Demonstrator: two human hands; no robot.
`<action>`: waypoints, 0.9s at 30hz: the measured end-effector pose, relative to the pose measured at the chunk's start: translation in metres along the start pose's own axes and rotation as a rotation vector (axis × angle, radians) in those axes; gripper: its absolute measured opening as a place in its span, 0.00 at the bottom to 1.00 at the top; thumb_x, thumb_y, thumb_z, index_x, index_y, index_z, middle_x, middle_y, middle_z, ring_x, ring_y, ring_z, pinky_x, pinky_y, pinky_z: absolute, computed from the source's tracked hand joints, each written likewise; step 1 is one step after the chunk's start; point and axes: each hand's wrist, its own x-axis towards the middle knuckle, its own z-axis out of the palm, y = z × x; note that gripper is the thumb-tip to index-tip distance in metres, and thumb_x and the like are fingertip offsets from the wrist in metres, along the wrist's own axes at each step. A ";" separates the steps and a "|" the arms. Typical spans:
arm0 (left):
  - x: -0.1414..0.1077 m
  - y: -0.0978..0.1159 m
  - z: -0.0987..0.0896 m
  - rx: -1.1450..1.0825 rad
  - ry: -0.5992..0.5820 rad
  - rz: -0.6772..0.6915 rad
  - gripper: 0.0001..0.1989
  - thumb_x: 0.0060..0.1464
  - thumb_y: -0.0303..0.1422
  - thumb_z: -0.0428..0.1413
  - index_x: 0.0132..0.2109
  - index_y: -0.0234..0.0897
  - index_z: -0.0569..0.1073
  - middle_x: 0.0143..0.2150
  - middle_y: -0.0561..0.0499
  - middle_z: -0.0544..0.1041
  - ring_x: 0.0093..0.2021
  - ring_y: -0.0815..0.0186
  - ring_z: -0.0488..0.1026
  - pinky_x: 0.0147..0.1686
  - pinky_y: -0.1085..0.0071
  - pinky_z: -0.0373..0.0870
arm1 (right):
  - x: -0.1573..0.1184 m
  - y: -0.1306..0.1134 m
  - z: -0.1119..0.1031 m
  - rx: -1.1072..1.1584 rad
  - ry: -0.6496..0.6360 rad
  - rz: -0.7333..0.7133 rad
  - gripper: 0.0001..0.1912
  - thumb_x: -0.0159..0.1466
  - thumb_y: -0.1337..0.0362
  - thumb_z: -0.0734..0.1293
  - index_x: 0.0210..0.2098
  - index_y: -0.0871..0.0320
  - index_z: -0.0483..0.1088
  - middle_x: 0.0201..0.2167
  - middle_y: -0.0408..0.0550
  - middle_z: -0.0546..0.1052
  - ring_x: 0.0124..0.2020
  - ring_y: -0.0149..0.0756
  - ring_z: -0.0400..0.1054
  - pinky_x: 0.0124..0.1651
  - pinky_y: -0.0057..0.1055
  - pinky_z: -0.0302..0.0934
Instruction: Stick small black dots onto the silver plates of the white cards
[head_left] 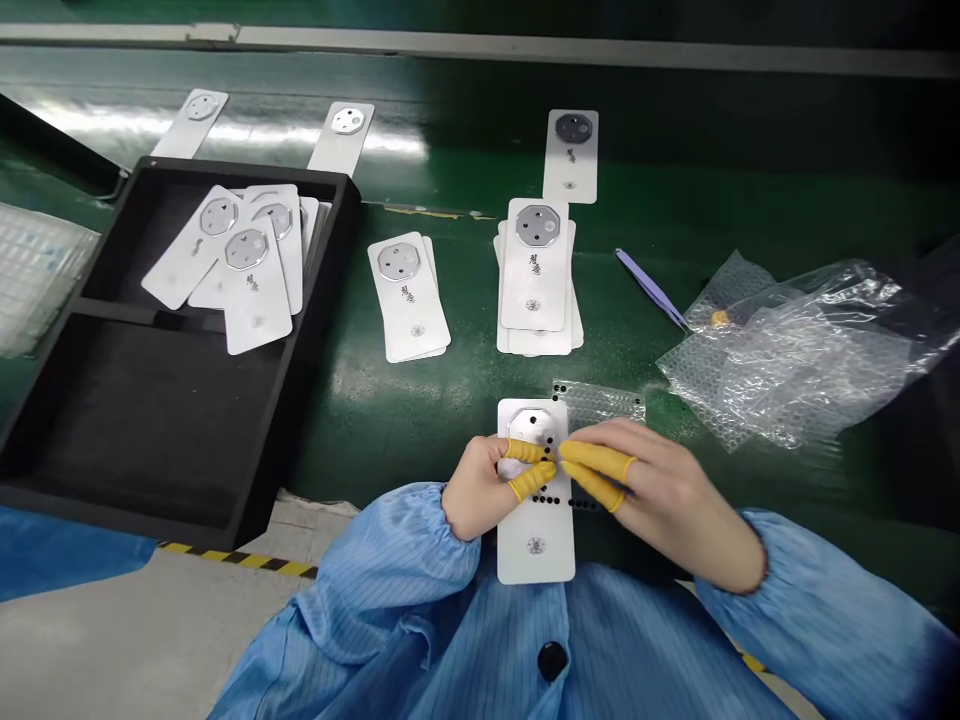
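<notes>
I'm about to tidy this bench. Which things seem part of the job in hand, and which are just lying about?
Likely in the job:
white card, at the left hand and right hand
dotted clear sheet beside it
stacked matching cards
black tray, holding similar cards

Apparently lying about:
purple tweezers, unheld; possibly a tool
crumpled clear plastic wrap

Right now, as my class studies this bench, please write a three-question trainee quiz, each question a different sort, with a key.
1. Multiple choice: what colour are the finger covers on the left hand and the right hand?
A) green B) yellow C) white

2. True or false: the right hand is holding the purple tweezers.

3. Fill in the gap: the black tray with several white cards in it stands toward the person's own ____ side.

Key:
1. B
2. False; the purple tweezers lie on the green table.
3. left
</notes>
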 end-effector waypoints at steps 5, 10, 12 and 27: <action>0.000 -0.003 0.002 0.299 0.057 0.172 0.11 0.52 0.32 0.58 0.40 0.30 0.79 0.38 0.41 0.80 0.39 0.55 0.77 0.41 0.61 0.73 | -0.003 0.005 0.031 0.086 0.052 0.004 0.12 0.65 0.71 0.61 0.48 0.59 0.67 0.42 0.52 0.74 0.43 0.36 0.69 0.40 0.36 0.72; 0.000 -0.007 0.003 0.324 0.099 0.241 0.09 0.52 0.29 0.57 0.41 0.34 0.79 0.40 0.43 0.80 0.40 0.58 0.77 0.42 0.63 0.74 | -0.019 0.011 0.046 0.099 0.175 -0.013 0.18 0.62 0.76 0.63 0.51 0.62 0.65 0.45 0.56 0.72 0.47 0.39 0.68 0.45 0.37 0.70; -0.001 -0.007 0.004 0.352 0.117 0.277 0.10 0.52 0.28 0.57 0.41 0.34 0.79 0.41 0.44 0.80 0.40 0.59 0.77 0.42 0.64 0.75 | -0.023 0.011 0.048 0.087 0.196 0.002 0.18 0.61 0.76 0.63 0.51 0.63 0.66 0.46 0.57 0.72 0.47 0.40 0.68 0.46 0.37 0.69; -0.025 0.006 -0.030 0.127 0.210 0.243 0.20 0.57 0.30 0.55 0.57 0.40 0.67 0.48 0.44 0.77 0.45 0.57 0.77 0.43 0.63 0.77 | -0.011 0.014 0.050 0.082 0.370 0.235 0.10 0.62 0.75 0.63 0.41 0.57 0.66 0.39 0.50 0.69 0.42 0.37 0.65 0.44 0.37 0.62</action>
